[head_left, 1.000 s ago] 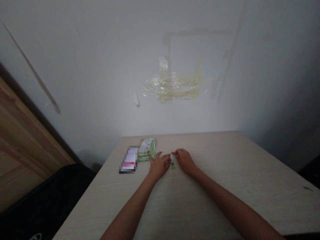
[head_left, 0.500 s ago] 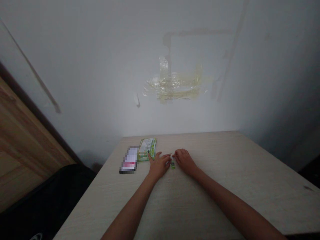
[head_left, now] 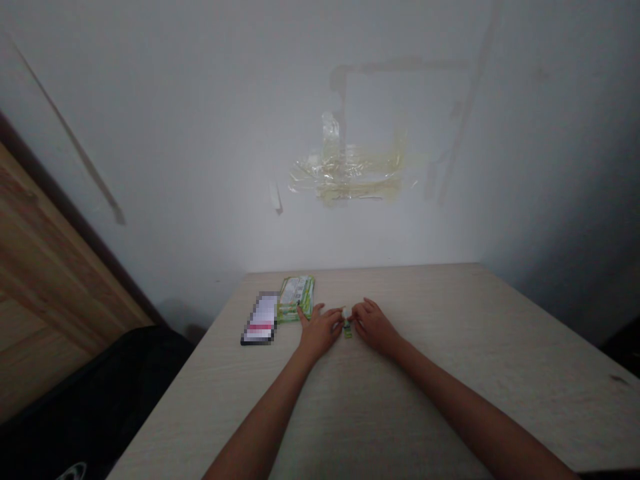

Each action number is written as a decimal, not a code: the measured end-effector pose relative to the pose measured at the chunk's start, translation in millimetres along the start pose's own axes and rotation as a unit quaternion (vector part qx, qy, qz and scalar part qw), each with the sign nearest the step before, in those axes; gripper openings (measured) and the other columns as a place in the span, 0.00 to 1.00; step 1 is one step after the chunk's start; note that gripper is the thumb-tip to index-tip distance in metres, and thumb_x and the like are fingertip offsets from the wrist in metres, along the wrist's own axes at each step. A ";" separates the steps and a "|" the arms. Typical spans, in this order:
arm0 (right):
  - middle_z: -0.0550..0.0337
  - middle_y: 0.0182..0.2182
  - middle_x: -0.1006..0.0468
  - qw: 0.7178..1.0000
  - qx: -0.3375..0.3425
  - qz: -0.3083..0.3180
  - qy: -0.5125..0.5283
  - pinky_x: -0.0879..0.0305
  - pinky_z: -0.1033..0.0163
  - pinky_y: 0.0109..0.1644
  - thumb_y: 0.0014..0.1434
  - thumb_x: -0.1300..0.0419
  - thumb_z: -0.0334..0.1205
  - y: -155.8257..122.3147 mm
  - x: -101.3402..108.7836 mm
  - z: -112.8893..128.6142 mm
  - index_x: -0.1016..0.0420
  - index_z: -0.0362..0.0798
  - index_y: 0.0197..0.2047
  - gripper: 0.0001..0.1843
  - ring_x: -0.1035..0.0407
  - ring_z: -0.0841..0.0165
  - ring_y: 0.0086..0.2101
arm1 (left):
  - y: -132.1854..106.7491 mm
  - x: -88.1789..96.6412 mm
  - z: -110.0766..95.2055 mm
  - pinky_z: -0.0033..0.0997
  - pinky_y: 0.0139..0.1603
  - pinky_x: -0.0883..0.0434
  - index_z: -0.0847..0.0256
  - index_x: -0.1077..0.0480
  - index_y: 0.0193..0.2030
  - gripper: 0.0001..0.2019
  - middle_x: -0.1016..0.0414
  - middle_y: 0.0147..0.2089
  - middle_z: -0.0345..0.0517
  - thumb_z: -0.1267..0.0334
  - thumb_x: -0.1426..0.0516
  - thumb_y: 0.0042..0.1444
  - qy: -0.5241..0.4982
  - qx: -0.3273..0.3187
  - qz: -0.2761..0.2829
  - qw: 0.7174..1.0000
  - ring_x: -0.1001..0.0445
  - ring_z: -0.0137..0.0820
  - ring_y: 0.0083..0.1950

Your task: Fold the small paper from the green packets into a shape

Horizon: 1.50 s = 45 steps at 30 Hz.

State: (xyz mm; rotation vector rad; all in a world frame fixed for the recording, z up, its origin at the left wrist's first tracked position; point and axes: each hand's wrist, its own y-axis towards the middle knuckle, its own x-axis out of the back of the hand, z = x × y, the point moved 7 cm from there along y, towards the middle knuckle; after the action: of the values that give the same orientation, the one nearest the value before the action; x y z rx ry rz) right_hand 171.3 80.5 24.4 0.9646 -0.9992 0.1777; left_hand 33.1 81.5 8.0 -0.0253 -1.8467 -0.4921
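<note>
A small white-and-green piece [head_left: 347,329], perhaps a paper or plastic strip, stands out between my two hands over the table. Its kind is too small to make out. My left hand [head_left: 320,330] has its thumb and fingertips closed at the piece's left side, other fingers spread. From the right, my right hand [head_left: 373,323] pinches at the upper white end with curled fingers. A green-and-white printed packet [head_left: 296,293] lies flat just behind my left hand, which covers its lower right corner.
A phone with a blurred screen [head_left: 261,319] lies left of the packet. The pale wooden table [head_left: 440,300] meets a wall with peeling clear tape [head_left: 345,173]. A black bag-like thing [head_left: 110,380] and a wooden panel [head_left: 45,287] are beyond the table's left edge.
My fingers have shifted slightly around the small piece, and more of its white upper part shows. The whole view has moved a little; packet and phone lie as before.
</note>
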 end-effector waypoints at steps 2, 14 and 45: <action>0.59 0.35 0.28 1.000 0.013 0.009 0.009 0.44 0.46 0.63 0.59 0.48 0.28 -2.1 2.3 2.4 0.36 0.49 0.40 0.08 0.32 0.64 0.40 | 0.1 -0.6 -0.7 0.82 0.59 0.72 0.39 0.27 0.45 0.11 0.28 0.59 0.32 0.51 0.49 0.62 0.000 0.001 0.002 1.000 0.44 0.49 0.67; 0.54 0.39 0.25 0.996 -0.054 -0.001 -0.071 0.43 0.46 0.62 0.61 0.47 0.29 -5.1 -6.8 -12.2 0.34 0.49 0.41 0.06 0.31 0.61 0.47 | -1.1 -2.6 -3.5 0.80 0.60 0.73 0.37 0.29 0.51 0.13 0.34 0.64 0.32 0.50 0.50 0.62 0.002 -0.019 0.008 1.000 0.49 0.48 0.70; 0.62 0.35 0.26 0.994 0.018 -0.002 0.107 0.51 0.44 0.67 0.51 0.45 0.27 -9.8 15.6 5.8 0.36 0.51 0.34 0.09 0.29 0.67 0.40 | -1.2 -2.8 -4.3 0.78 0.61 0.76 0.36 0.38 0.60 0.19 0.30 0.62 0.35 0.48 0.52 0.62 0.025 0.007 0.030 0.999 0.47 0.47 0.69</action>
State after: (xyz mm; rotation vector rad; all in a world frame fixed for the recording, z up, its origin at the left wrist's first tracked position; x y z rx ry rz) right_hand 181.6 65.9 31.7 0.9586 -0.7986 0.2912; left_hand 37.7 79.5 6.1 -0.0576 -1.7952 -0.4335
